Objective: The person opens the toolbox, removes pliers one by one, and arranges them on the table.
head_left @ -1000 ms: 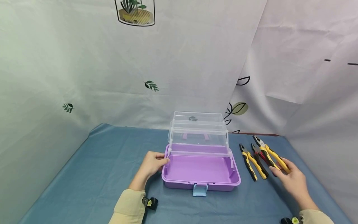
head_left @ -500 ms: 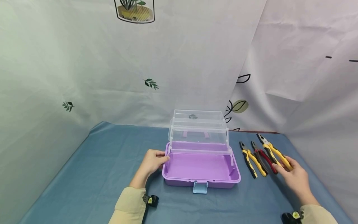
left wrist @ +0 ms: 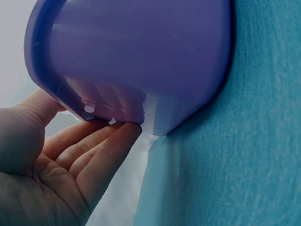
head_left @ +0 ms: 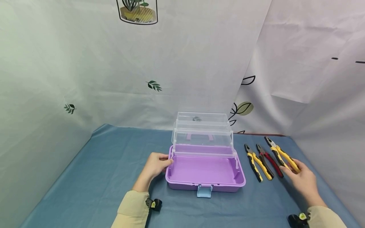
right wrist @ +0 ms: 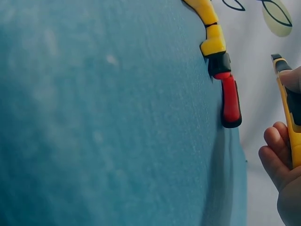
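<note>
A purple toolbox [head_left: 205, 169] stands with its clear lid and trays raised at the back; its base is bare inside. My left hand [head_left: 154, 165] grips the box's left wall, thumb over the rim. In the left wrist view, the fingers [left wrist: 110, 153] lie along the outside of that wall. Over at the right, my right hand [head_left: 304, 181] holds yellow-and-black pliers [head_left: 285, 156] by the handles, heads pointing away from me. The right wrist view shows these pliers [right wrist: 295, 141] raised above the cloth, partly cut off by the frame.
Between the box and my right hand lie red-and-black pliers [head_left: 273, 163] and another yellow-and-black pair [head_left: 263, 166], side by side. A light blue latch [head_left: 204, 191] hangs from the box's front. Blue cloth [head_left: 114, 164] covers the table, and printed white curtains [head_left: 199, 63] surround it.
My right hand has shifted to the right with its pliers, away from the red-and-black pair, whose handles now show fully. My left hand stays on the toolbox.
</note>
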`<state>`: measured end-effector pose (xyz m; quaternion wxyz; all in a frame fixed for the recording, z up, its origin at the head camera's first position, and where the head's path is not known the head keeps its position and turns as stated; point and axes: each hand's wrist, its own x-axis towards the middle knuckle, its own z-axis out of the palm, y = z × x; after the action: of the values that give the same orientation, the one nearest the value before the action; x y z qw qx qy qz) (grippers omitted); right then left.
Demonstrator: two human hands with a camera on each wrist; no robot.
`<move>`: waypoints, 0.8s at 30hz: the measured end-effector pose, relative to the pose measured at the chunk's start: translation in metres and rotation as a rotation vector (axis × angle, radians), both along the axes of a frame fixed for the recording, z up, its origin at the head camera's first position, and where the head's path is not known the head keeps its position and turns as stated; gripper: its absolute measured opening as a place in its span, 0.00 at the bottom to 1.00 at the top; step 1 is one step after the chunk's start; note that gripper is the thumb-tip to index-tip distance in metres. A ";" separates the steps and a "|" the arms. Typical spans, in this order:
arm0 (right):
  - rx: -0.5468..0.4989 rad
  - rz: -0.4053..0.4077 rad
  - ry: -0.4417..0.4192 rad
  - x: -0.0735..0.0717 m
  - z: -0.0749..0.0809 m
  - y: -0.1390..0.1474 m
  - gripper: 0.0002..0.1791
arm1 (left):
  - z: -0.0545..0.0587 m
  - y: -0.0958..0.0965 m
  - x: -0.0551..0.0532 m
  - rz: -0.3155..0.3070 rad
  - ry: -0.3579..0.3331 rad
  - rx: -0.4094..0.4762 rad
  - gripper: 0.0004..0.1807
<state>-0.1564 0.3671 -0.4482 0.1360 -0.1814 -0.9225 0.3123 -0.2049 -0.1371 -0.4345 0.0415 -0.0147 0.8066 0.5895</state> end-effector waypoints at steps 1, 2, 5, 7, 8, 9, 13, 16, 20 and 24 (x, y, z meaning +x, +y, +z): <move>-0.002 -0.002 -0.006 0.000 0.000 0.001 0.44 | 0.000 0.000 0.000 -0.002 0.001 -0.002 0.16; -0.004 -0.004 -0.011 -0.001 0.000 0.001 0.45 | 0.000 0.000 0.000 0.000 -0.003 0.002 0.16; -0.001 -0.004 -0.018 -0.002 0.000 0.004 0.45 | 0.000 0.001 0.000 -0.001 -0.001 0.001 0.16; 0.000 -0.004 -0.020 -0.003 0.000 0.005 0.45 | 0.000 0.001 0.000 -0.001 0.002 -0.002 0.16; 0.008 -0.004 -0.019 -0.003 -0.001 0.005 0.44 | 0.000 0.001 0.000 0.001 0.001 -0.001 0.16; 0.012 -0.006 -0.019 -0.004 -0.001 0.006 0.44 | 0.000 0.001 0.000 0.001 0.001 -0.003 0.16; 0.017 -0.010 -0.025 -0.006 -0.002 0.007 0.44 | 0.000 0.001 0.000 0.004 -0.003 -0.004 0.16; 0.013 -0.007 -0.028 -0.007 -0.003 0.008 0.44 | 0.000 0.001 0.000 0.006 -0.006 -0.001 0.16; 0.025 0.001 -0.036 -0.009 -0.004 0.010 0.43 | 0.000 0.001 0.000 0.007 -0.004 0.000 0.16; 0.049 0.016 -0.044 -0.011 -0.005 0.012 0.44 | 0.000 0.001 0.000 0.006 -0.002 0.000 0.16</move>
<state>-0.1672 0.3795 -0.4534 0.1176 -0.1772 -0.9341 0.2868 -0.2051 -0.1362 -0.4344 0.0406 -0.0176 0.8066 0.5894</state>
